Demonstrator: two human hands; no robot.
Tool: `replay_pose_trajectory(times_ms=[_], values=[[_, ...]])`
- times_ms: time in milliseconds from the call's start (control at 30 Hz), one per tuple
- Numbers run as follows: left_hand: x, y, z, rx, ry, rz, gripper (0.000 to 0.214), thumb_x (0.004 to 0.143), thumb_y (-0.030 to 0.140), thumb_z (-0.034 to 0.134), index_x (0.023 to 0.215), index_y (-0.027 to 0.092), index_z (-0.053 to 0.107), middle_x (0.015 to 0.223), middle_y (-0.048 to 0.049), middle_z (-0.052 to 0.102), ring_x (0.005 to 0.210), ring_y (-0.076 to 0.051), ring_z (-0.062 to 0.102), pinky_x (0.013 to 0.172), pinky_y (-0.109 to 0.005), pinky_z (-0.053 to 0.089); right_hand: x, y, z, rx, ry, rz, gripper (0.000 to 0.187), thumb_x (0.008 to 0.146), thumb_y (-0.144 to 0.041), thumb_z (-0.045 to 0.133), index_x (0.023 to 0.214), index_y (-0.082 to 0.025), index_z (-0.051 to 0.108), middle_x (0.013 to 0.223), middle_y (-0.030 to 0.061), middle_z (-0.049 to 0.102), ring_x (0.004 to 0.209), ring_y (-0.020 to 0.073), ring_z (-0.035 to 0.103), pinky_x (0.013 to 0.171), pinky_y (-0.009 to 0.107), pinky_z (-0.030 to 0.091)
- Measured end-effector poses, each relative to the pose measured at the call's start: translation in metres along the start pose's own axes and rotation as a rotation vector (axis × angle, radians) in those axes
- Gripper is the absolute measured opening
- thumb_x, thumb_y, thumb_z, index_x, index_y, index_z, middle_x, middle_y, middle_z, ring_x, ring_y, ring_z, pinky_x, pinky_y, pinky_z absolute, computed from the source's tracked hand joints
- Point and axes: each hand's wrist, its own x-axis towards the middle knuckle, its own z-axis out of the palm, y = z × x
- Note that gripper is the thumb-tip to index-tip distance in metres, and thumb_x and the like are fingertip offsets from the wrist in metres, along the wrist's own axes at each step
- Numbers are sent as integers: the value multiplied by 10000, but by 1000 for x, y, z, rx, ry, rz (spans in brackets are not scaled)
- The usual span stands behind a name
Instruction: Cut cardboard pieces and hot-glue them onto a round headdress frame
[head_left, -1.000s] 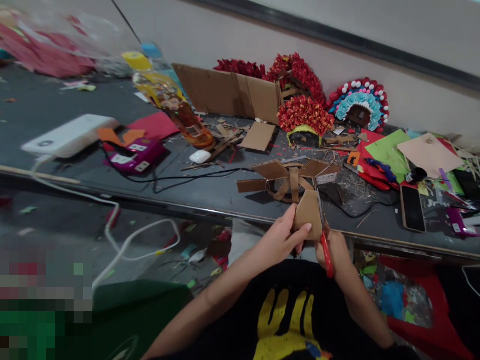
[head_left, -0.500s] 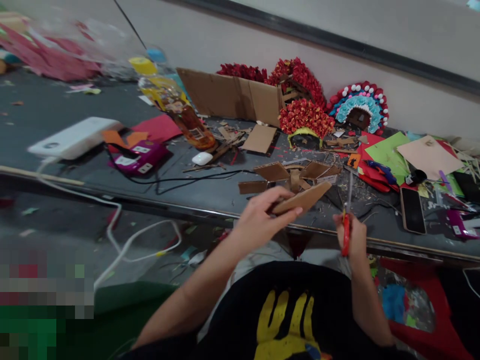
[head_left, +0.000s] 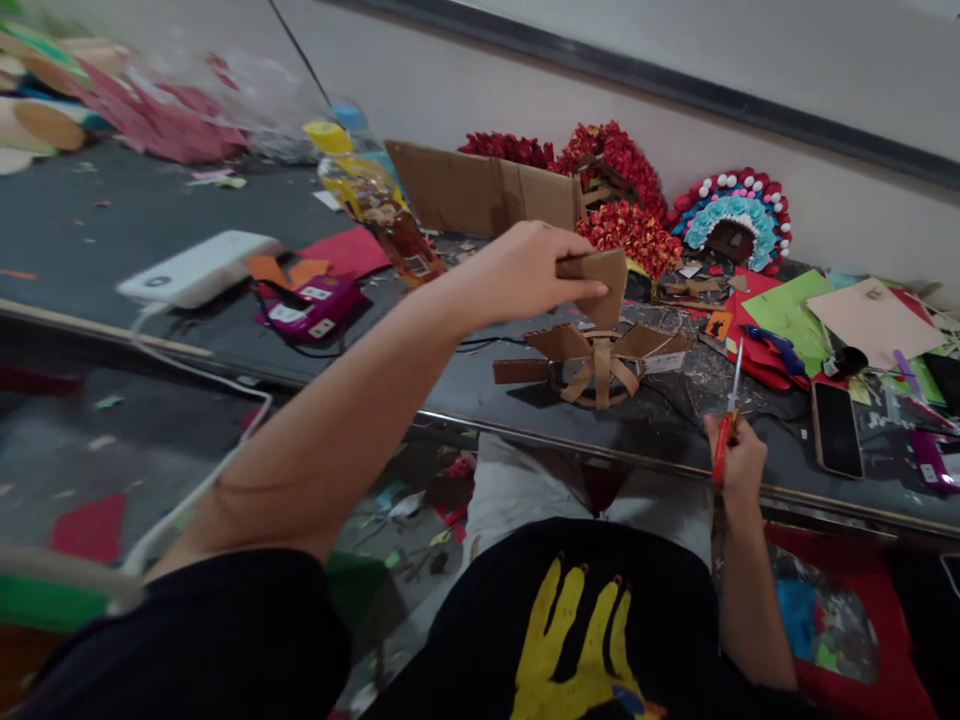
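Between its thumb and fingers, my left hand (head_left: pixel 544 268) grips a piece of cardboard (head_left: pixel 606 285). The piece is held up at the back edge of a cardboard frame (head_left: pixel 601 372), a ring with crossed strips and flaps standing out from it. Whether the piece touches the frame I cannot tell. My right hand (head_left: pixel 741 455), near the table's front edge, is closed on red-handled scissors (head_left: pixel 727 430) with the blades pointing up and away from me. Their blades look closed or nearly so.
Behind stand a cardboard sheet (head_left: pixel 480 188), red frilled headpieces (head_left: pixel 626 235) and a blue-and-white one (head_left: pixel 731 225). A tilted bottle (head_left: pixel 386 215), white power bank (head_left: pixel 202 268) and purple box (head_left: pixel 319 305) lie left. Coloured paper (head_left: pixel 795 310), a glue gun (head_left: pixel 776 348) and a phone (head_left: pixel 838 430) lie right.
My left hand has moved up and away from me with the cardboard piece, now behind the frame and more upright. My right hand, still holding the scissors, has shifted slightly right. The view has shifted left.
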Motion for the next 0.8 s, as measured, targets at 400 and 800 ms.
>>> replay_pose_trajectory(times_ms=[400, 800], values=[[5, -8, 24, 238, -208, 84, 340, 808, 416, 534, 992, 164, 670, 787, -48, 666, 740, -174, 597, 663, -258, 365, -1, -17, 3, -61, -48, 38, 482, 687, -677, 520, 641, -197, 534, 530, -13, 533, 473, 105, 406, 514, 224, 324], [3, -6, 25, 252, -185, 103, 338, 824, 423, 525, 1016, 187, 671, 810, -42, 681, 791, -182, 615, 756, -281, 396, -3, -23, 2, -76, -63, 46, 503, 692, -689, 507, 683, -192, 586, 565, 10, 587, 480, 118, 441, 512, 235, 333]])
